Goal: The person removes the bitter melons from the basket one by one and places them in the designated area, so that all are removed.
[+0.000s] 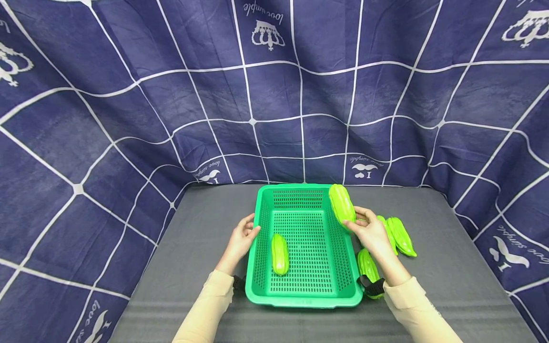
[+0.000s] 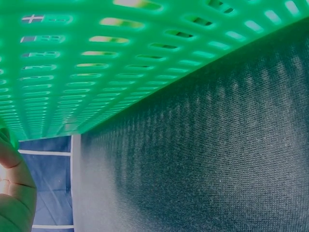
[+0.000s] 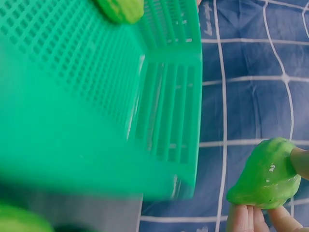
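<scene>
A green plastic basket [image 1: 303, 301] stands on the grey table, with one light-green bitter melon [image 1: 280, 255] lying inside on its left. At the basket's left rim, my left hand [image 1: 241, 240] holds the edge with bent fingers and the thumb at the rim. My right hand [image 1: 368, 232] pinches a second bitter melon [image 1: 341, 204] between thumb and fingers, over the basket's right rim toward the far corner. The right wrist view shows this bitter melon [image 3: 268, 176] end-on between thumb [image 3: 300, 162] and fingertips.
Several more bitter melons lie on the grey table [image 1: 446, 267] right of the basket: one [image 1: 367, 267] beside its wall, partly under the right wrist, and others [image 1: 401, 236] farther out. A blue curtain with white lines [image 1: 326, 95] hangs behind and at the sides.
</scene>
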Motion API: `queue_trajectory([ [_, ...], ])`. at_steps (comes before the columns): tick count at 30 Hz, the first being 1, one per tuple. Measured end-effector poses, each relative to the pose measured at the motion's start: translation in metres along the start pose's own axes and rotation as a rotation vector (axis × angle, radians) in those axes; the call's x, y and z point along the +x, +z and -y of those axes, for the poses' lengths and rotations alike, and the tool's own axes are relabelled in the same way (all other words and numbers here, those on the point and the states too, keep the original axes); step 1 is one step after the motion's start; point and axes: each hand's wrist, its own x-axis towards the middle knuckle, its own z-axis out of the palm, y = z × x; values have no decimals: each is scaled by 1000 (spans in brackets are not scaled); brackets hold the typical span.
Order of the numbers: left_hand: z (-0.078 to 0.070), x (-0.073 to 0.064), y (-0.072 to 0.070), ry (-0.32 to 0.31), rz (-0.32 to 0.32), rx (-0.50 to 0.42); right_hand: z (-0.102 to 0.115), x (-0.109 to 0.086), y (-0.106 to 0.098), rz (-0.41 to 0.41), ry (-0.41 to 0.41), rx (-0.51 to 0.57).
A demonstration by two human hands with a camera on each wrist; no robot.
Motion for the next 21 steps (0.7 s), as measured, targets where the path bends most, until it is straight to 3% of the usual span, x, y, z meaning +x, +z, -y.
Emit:
queue_trajectory([
  [10, 0, 1, 0, 0, 2, -6, -37, -18, -34, -10, 82, -105],
  [21, 0, 0, -1, -15, 17, -6, -79, -42, -53, -24, 156, -210],
])
